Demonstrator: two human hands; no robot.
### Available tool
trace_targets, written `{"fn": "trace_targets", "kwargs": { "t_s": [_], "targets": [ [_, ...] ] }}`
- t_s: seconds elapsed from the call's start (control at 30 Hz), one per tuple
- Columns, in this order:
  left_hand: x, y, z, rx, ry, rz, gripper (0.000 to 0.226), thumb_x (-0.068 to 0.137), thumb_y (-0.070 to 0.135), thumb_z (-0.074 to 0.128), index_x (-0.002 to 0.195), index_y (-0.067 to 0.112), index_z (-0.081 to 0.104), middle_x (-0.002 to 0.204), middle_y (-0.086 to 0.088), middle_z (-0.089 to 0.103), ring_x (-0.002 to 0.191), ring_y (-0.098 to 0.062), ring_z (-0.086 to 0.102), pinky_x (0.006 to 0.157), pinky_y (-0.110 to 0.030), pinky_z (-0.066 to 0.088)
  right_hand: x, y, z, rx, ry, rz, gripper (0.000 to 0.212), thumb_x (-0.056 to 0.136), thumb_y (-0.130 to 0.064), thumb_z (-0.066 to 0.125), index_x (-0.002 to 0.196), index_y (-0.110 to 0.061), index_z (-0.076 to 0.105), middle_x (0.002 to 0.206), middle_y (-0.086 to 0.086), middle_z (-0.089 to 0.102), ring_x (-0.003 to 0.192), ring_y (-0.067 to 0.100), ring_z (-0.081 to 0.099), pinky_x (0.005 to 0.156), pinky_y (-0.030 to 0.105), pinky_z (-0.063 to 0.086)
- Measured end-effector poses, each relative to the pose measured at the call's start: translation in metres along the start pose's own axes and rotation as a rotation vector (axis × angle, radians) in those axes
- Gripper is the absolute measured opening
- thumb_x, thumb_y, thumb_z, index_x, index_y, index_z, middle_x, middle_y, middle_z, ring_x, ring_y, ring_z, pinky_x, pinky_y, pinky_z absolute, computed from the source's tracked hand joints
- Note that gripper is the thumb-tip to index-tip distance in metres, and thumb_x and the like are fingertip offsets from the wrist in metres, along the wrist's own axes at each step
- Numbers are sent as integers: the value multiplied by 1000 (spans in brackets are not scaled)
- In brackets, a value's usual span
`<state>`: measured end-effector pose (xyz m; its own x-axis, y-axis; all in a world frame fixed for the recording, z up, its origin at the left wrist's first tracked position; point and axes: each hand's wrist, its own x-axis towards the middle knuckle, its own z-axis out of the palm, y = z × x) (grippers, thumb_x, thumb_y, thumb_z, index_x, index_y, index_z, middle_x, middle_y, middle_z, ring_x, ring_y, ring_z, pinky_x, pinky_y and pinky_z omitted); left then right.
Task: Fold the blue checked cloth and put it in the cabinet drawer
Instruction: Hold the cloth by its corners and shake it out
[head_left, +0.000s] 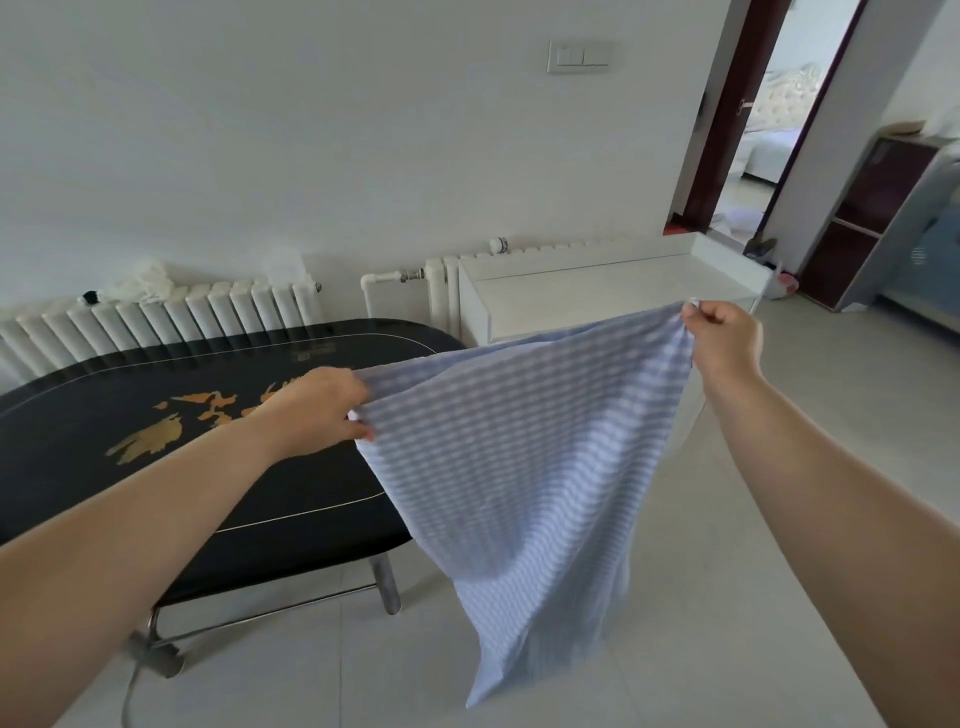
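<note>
The blue checked cloth (524, 467) hangs in the air in front of me, stretched between both hands and drooping down toward the floor. My left hand (317, 410) pinches its upper left corner above the black table. My right hand (724, 338) pinches the upper right corner, held higher, in front of the white cabinet (597, 291). The cabinet's front and any drawer are hidden behind the cloth.
A black oval table (156, 415) with a gold pattern stands at left on metal legs. White radiators (171, 317) line the wall behind it. A doorway (753, 130) opens at the right, with a dark shelf unit (872, 218) beyond. Pale floor tiles lie below.
</note>
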<state>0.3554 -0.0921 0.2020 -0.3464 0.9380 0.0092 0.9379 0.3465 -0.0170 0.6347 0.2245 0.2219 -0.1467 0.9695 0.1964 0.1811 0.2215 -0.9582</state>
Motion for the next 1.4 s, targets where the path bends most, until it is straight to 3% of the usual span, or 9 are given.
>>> {"fn": "trace_targets", "kwargs": {
  "t_s": [0.13, 0.3, 0.43, 0.63, 0.83, 0.97, 1.13, 1.23, 1.4],
  "targets": [
    [2, 12, -28, 21, 19, 53, 29, 81, 45, 67, 75, 23, 49, 81, 6, 51, 80, -12, 47, 63, -21, 32, 7, 4, -13, 14, 40, 44, 24, 92, -21, 60, 106, -2, 66, 91, 4, 58, 87, 15, 50, 80, 26, 41],
    [9, 21, -51, 321, -97, 119, 25, 95, 43, 49, 85, 22, 60, 88, 7, 60, 92, -15, 53, 84, -31, 42, 8, 14, -27, 27, 53, 100, 21, 90, -23, 62, 100, -5, 68, 67, -3, 52, 73, 17, 48, 73, 30, 44],
    [12, 26, -63, 283, -81, 108, 30, 82, 49, 64, 63, 31, 50, 85, 8, 49, 91, -13, 48, 77, -28, 40, 7, 19, -35, 28, 66, 96, 21, 90, -22, 62, 100, -5, 68, 73, 1, 54, 73, 19, 49, 72, 29, 42],
    [13, 47, -75, 200, -15, 128, 32, 73, 57, 70, 78, 29, 55, 90, 8, 49, 87, -11, 44, 73, -26, 35, 12, 29, -56, 67, 100, 134, 11, 89, -21, 63, 93, -11, 65, 70, -2, 54, 66, 13, 48, 63, 24, 43],
    [18, 30, -73, 217, 172, 85, 27, 92, 45, 54, 72, 27, 57, 73, 7, 58, 75, -14, 53, 73, -29, 30, 17, 43, -72, 116, -15, 132, 9, 86, -22, 68, 78, -18, 69, 71, -1, 60, 75, 19, 55, 86, 40, 52],
    [18, 31, -66, 324, 294, 6, 26, 100, 30, 41, 82, 19, 56, 75, 3, 63, 73, -22, 60, 69, -29, 27, 11, 30, -83, 150, -94, 94, 14, 87, -17, 67, 74, -22, 65, 80, 6, 63, 80, 21, 58, 84, 37, 54],
    [31, 67, -53, 185, 282, -30, 33, 100, 39, 35, 129, 25, 32, 85, 0, 67, 73, -24, 63, 65, -36, 50, 20, 17, -110, 58, 127, -26, 14, 90, -18, 62, 93, -6, 68, 82, 6, 59, 72, 14, 52, 68, 20, 46],
    [44, 60, -49, 485, 352, 51, 25, 97, 24, 42, 120, 21, 51, 90, -2, 67, 81, -23, 62, 72, -35, 48, 19, 8, -114, -106, 90, -167, 14, 94, -18, 55, 85, -9, 61, 75, 7, 52, 75, 18, 46, 62, 25, 34],
    [54, 47, -97, 514, 444, -256, 20, 89, 8, 48, 103, 13, 61, 92, -11, 68, 94, -32, 56, 82, -39, 41, 9, 2, -95, -121, -68, -150, 23, 96, -22, 50, 86, -3, 59, 76, 5, 54, 68, 17, 51, 66, 32, 46]
  ]
}}
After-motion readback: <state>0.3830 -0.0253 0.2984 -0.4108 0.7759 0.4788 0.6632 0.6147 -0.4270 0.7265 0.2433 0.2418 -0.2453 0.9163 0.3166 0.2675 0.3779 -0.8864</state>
